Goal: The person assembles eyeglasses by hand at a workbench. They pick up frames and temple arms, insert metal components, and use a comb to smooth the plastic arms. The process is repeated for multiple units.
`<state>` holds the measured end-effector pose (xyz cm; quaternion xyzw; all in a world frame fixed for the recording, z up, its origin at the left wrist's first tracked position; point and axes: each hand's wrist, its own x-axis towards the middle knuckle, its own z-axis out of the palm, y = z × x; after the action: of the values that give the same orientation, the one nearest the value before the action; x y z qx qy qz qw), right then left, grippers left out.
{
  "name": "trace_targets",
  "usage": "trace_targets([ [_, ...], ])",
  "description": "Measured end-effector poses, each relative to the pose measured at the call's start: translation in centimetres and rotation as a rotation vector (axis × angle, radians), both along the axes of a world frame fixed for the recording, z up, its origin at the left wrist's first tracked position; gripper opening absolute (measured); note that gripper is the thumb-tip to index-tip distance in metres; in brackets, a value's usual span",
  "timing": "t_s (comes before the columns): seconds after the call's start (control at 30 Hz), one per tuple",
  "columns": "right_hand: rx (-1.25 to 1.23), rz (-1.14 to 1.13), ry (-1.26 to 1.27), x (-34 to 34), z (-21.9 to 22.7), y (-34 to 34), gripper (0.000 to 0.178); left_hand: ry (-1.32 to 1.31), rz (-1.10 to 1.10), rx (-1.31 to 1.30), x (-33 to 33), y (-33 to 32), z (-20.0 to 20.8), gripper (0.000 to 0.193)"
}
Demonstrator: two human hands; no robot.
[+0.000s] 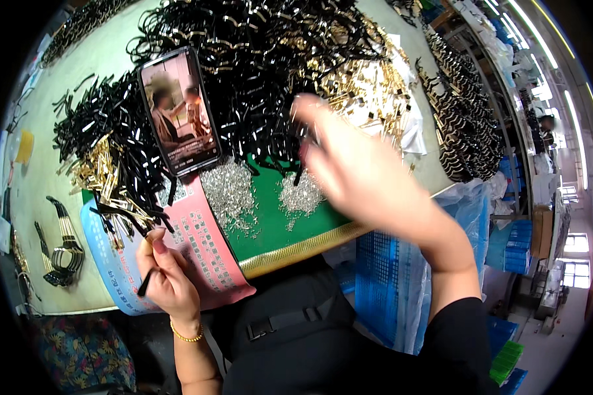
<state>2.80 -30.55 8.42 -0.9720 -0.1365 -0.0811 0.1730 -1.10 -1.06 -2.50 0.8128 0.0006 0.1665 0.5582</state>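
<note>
A thin black strip (145, 282) sits pinched in the left hand (168, 276) over the pink sheet (207, 253); it looks light, stiff and best held mid-length. The blurred right hand (362, 174) reaches toward the black pile (257, 72); its grip is unclear.

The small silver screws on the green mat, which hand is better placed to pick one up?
Probably the right hand: it hovers, blurred, beside the silver screws, apparently free. The left hand already pinches a black piece near the table edge.
</note>
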Motion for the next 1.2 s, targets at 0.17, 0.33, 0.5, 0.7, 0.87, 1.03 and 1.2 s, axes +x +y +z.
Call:
trace_targets([
  [0.17,-0.301,-0.255,-0.08,7.2,-0.7,-4.1,0.026,-0.022,-0.076,-0.027,0.3,0.2,-1.1,0.029],
  [0.33,-0.167,-0.225,-0.106,3.0,-2.2,-4.6,0.021,-0.012,-0.071,-0.138,-0.1,0.1,-0.9,0.028],
  [0.5,0.153,-0.281,-0.241,1.7,-0.8,-5.2,0.012,-0.024,-0.086,-0.172,-0.1,0.0,-1.0,0.028],
  [0.7,0.381,-0.013,-0.182,0.1,1.7,-2.2,0.012,-0.064,-0.109,-0.367,-0.2,0.9,-0.7,0.032],
  [0.87,0.271,0.466,0.115,-3.9,1.4,5.3,0.026,-0.178,-0.055,-0.466,-0.7,0.1,0.8,0.034],
  [1.03,0.423,0.557,0.291,1.8,-3.1,3.6,0.021,-0.172,-0.067,-0.319,-1.4,-0.4,-1.0,0.032],
  [1.2,1.315,0.409,0.744,4.4,-2.7,-2.4,0.015,-0.158,-0.082,-0.34,-1.4,-1.2,-0.9,0.032],
])
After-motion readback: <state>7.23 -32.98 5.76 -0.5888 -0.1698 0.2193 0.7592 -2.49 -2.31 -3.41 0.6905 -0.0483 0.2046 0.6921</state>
